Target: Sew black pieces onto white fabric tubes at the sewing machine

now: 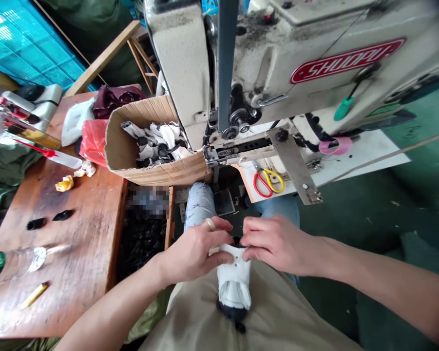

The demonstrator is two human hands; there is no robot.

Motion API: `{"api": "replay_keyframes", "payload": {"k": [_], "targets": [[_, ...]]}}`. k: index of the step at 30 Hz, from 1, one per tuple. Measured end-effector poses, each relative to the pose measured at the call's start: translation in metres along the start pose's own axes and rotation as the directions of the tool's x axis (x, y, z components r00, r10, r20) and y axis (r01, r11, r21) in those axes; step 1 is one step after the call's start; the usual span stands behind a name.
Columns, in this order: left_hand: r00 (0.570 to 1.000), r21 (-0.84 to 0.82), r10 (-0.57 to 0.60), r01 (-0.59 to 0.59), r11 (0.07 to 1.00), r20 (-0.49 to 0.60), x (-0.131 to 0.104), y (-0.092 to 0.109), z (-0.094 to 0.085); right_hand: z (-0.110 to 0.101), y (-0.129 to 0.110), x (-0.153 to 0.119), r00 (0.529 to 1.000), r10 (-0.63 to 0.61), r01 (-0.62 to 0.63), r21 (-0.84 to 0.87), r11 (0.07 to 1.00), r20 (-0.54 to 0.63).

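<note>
A small white-and-black sewn piece (pixel 235 273), which looks like a little shoe upper, lies against my lap below the sewing machine (pixel 263 63). Its white face has a few small dark holes and a folded flap; black material shows at both ends. My left hand (pixel 199 248), with a pale ring on one finger, pinches its far left corner. Thumb and fingers of my right hand (pixel 272 242) are closed on the far right corner. Fingertips partly hide the black far edge between them.
A cardboard box (pixel 157 171) of similar white-and-black pieces stands left of the machine. Red-and-yellow scissors (pixel 268 183) lie on the white machine table (pixel 372 158). On the wooden table (pixel 76 243) are a bottle (pixel 18 263) and a yellow lighter (pixel 34 295). Black pieces (pixel 141 243) fill a drawer.
</note>
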State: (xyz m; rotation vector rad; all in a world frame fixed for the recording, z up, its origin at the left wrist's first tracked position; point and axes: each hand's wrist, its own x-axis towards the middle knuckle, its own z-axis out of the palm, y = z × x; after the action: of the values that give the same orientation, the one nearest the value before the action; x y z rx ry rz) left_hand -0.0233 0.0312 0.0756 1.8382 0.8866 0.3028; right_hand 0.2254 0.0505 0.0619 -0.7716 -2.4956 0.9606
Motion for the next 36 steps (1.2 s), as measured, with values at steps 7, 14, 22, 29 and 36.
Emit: {"api": "replay_keyframes", "payload": {"k": [7,14,22,29,36], "targets": [[0.982,0.01,0.012,-0.014,1.0,0.189,0.016,0.002,-0.023,-0.004,-0.001,0.009,0.972,0.216,-0.237,0.373,0.897,0.097],[0.964,-0.068,0.046,-0.029,0.997,0.26,0.018,-0.008,-0.026,0.002,0.003,0.007,0.994,0.101,-0.108,0.249,0.962,0.042],[0.995,-0.2,-0.061,0.045,0.979,-0.078,-0.005,-0.019,0.009,0.021,0.011,0.007,0.998,0.006,0.001,0.106,0.994,-0.068],[0.932,-0.328,-0.262,0.173,0.929,-0.251,-0.016,-0.025,0.038,0.026,0.018,0.019,0.998,-0.027,0.033,0.106,0.994,-0.052],[0.913,-0.248,-0.262,0.188,0.95,-0.313,0.008,-0.045,-0.006,0.044,0.03,0.051,0.966,0.208,-0.146,0.341,0.929,-0.153]]}}
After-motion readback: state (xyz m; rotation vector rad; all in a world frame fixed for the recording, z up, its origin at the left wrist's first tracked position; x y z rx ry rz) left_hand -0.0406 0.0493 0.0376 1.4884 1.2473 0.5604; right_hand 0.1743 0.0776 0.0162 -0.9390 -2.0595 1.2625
